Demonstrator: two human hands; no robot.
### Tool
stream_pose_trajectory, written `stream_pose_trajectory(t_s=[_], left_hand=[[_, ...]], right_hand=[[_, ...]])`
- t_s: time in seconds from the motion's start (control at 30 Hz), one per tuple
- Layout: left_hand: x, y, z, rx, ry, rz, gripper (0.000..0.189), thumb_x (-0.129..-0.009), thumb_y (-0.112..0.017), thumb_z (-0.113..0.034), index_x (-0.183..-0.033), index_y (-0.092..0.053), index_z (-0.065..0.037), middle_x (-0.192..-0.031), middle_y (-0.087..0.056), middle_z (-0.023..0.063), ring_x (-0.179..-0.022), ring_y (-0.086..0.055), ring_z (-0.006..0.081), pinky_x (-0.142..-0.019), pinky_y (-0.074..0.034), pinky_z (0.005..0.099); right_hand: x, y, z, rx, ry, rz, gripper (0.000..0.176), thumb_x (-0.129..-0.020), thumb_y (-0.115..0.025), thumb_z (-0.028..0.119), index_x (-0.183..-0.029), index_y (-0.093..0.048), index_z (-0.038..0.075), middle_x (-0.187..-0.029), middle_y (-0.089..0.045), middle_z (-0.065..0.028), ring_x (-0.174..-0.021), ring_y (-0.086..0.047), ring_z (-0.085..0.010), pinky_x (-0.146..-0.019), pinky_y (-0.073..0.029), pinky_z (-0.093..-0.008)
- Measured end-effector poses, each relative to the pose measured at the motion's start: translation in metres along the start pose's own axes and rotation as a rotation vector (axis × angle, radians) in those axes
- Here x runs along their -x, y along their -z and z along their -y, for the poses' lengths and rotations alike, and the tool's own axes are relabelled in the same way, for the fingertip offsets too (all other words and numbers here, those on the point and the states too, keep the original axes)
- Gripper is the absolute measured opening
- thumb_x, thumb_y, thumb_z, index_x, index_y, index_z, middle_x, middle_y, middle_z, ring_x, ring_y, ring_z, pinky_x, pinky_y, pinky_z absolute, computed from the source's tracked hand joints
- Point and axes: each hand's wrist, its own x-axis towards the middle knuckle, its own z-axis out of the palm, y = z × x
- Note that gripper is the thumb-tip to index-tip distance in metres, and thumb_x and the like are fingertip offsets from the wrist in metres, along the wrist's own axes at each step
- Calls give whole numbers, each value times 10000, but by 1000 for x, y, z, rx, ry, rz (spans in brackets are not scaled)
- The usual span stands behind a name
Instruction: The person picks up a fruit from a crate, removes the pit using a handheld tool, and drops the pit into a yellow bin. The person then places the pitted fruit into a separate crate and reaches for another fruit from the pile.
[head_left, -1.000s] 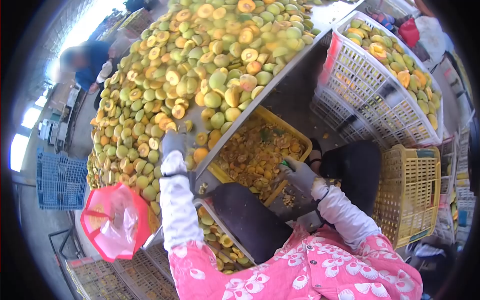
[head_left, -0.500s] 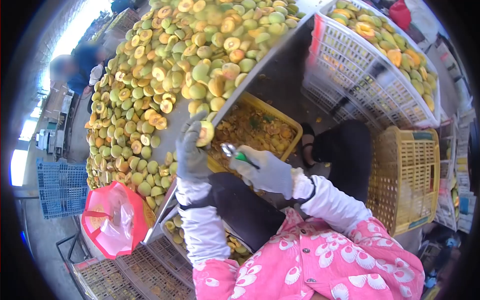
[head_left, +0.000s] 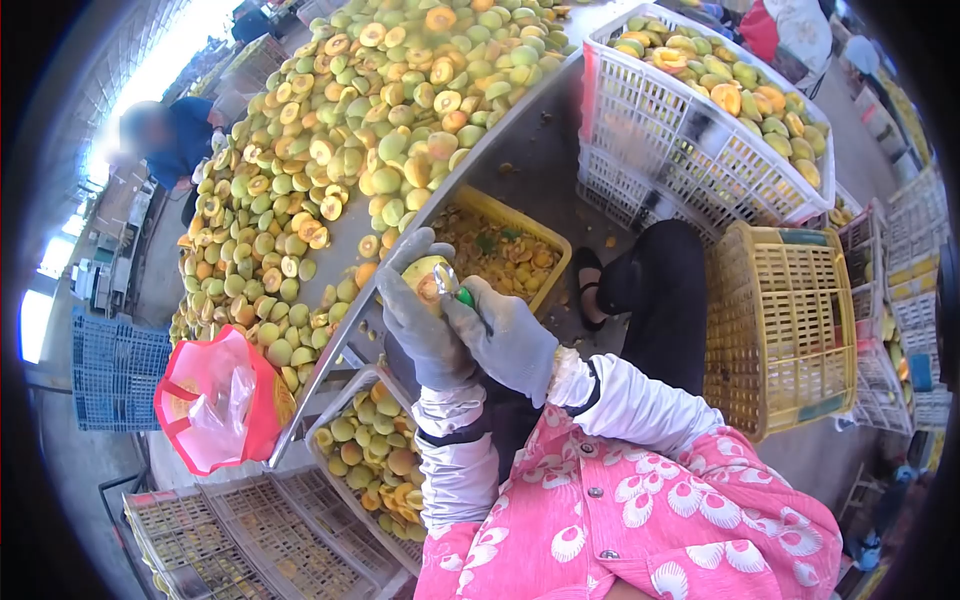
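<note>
My left hand (head_left: pixel 425 330), in a grey glove, is closed around a green-yellow stone fruit half (head_left: pixel 426 276), its orange cut face turned towards the right. My right hand (head_left: pixel 512 340), gloved too, grips a green-handled pitting tool (head_left: pixel 464 297). The tool's curved metal end is against the cut face of the fruit. Both hands are close together above my lap, just off the edge of the metal table (head_left: pixel 345 250), which bears a large heap of halved stone fruit (head_left: pixel 290 190).
A yellow crate (head_left: pixel 560 240) of fruit scraps sits below the table edge. Fruit fills a white crate (head_left: pixel 690 130) and another crate (head_left: pixel 370 460) near my left arm. A yellow basket (head_left: pixel 780 330) stands right, a pink bag (head_left: pixel 220 400) left. Another person (head_left: pixel 180 140) is at the far left.
My hands have come together; the tool, earlier apart from the fruit, now meets its cut face. The left hand has moved lower and right, and the view has shifted.
</note>
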Motion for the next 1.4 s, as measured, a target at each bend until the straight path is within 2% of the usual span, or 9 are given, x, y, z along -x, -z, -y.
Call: stream_pose_trajectory(t_s=[0.27,0.37,0.43,0.5,0.6,0.97,1.17,1.27,1.4], left_hand=[[10,6,-35,261,284,18,554,-1051,-310,-414,-1089,-615,47,-920,-634,109,-809,-583,165,-755,-473,271],[16,6,-39,207,170,0,530,-1051,-342,-390,-1049,-639,49,-874,-637,99,-739,-575,143,-675,-467,255],[16,10,-36,304,378,24,449,-1038,-470,-343,-987,-691,44,-807,-666,88,-699,-590,116,-643,-469,237],[16,13,-32,285,405,58,451,-1039,-466,-340,-961,-696,41,-782,-662,81,-682,-583,112,-625,-461,234],[14,19,-32,181,479,135,458,-1039,-464,-337,-919,-703,35,-753,-654,75,-664,-572,106,-606,-448,228],[21,17,-44,94,476,144,443,-1041,-447,-332,-945,-692,24,-788,-665,77,-681,-566,103,-634,-444,231],[25,17,-9,34,90,291,440,-1044,-417,-299,-982,-679,49,-844,-682,96,-772,-592,128,-736,-451,263],[22,20,7,44,513,321,452,-1032,-458,-357,-957,-699,18,-806,-671,47,-695,-564,79,-641,-444,230],[28,18,7,31,466,286,480,-1029,-462,-391,-953,-706,16,-785,-666,54,-697,-570,94,-650,-451,240]], right_hand=[[15,10,8,227,-25,104,274,-1002,-538,282,-1000,-504,10,-762,-613,-271,-788,-619,-477,-624,-480,-455],[22,11,3,235,14,130,279,-1007,-538,283,-1009,-519,4,-745,-617,-220,-718,-639,-422,-590,-487,-408],[22,16,4,200,79,122,314,-1015,-522,326,-1001,-527,12,-709,-613,-184,-637,-646,-374,-548,-490,-392],[23,27,36,-166,-568,425,407,-1029,-445,430,-928,-525,44,-613,-555,-101,-470,-567,-245,-431,-477,-364],[29,26,27,-326,-630,452,465,-1029,-406,485,-905,-541,57,-621,-471,1,-461,-465,-95,-391,-459,-269],[27,44,42,-440,-847,616,490,-1019,-408,507,-871,-528,55,-573,-426,15,-436,-411,-102,-402,-420,-261],[20,60,15,-837,-922,913,420,-1017,-437,507,-838,-487,130,-631,-338,114,-498,-326,-10,-442,-283,-209],[22,56,5,-710,-987,760,408,-1005,-466,523,-876,-477,136,-641,-326,111,-512,-322,-16,-457,-300,-214],[14,65,-6,-720,-1037,841,399,-1012,-461,518,-898,-483,136,-635,-329,109,-490,-305,-9,-434,-286,-196]])
